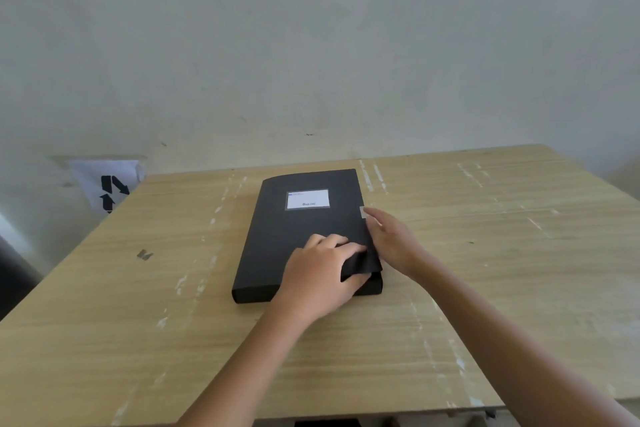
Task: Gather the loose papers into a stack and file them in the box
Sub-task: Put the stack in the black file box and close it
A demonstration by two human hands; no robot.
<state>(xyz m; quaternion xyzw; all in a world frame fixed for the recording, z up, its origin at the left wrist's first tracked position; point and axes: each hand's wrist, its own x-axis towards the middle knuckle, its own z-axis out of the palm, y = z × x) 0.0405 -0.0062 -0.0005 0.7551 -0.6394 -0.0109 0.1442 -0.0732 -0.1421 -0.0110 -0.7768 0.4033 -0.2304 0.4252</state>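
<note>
A: Where is the box [304,236] found?

B: It is laid flat in the middle of the counter [485,270], a white label [307,199] on its lid. No loose papers are seen anywhere on the counter; whether they are already inside cannot be told.

A: And the hands?

B: The left hand [322,274] is pinched on the lid's near right corner, thumb tucked under the raised flap and fingers [341,242] pressed on top. The right hand [391,239] is laid against the right edge, fingers extended near a small grey tab [364,212]; it is not seen to be clamped on anything.

A: What could go wrong?

B: The flap is bent only at one corner, so it may be creased if it is pulled harder there. The box could be dragged across the smooth counter if the right hand's bracing is released. If the tab is a fastener, it might be strained by lifting before it is freed.
</note>
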